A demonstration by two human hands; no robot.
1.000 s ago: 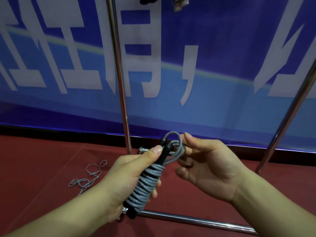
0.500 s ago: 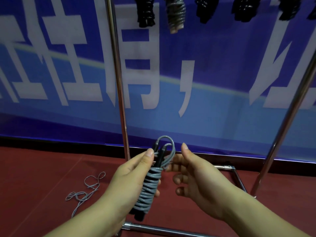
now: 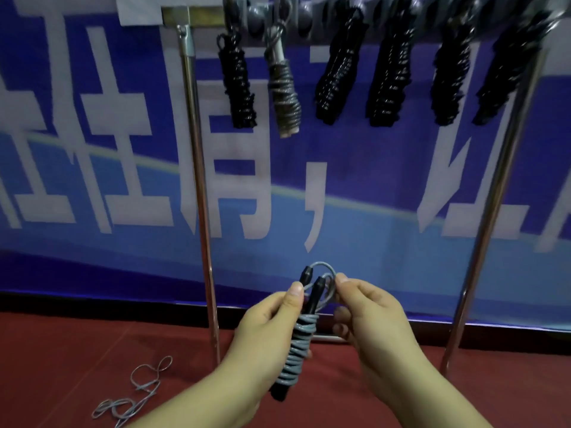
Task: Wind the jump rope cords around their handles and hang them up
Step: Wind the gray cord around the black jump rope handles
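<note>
Gripping the wound jump rope (image 3: 298, 350) near the bottom centre of the head view, with the left hand (image 3: 262, 332) curled round the grey coils and the thumb pressed against the black handles near their tops. Standing roughly upright in that grasp, tilted a little to the right at the top, black handle ends poking out below the palm. Pinching the grey cord loop (image 3: 324, 281) that arches over the two handle tips, with the right hand (image 3: 370, 322) just to the right, thumb and forefinger closed on the loop, remaining fingers loosely curled beneath. Both hands close together, nearly touching across the bundle.

Rising behind and above, a metal rack (image 3: 197, 180) with a left upright directly beyond the left hand and a slanted right upright at the far right. Hanging from the top bar, well above the hands: a row of black wound ropes (image 3: 386, 78) and one grey wound rope (image 3: 284, 97) second from the left, somewhat blurred. Lying loose on the red floor (image 3: 61, 366) at the near left, a grey cord (image 3: 136, 393) in tangled loops, well apart from both hands. Filling the far background, a blue banner (image 3: 370, 196) with large white characters.
</note>
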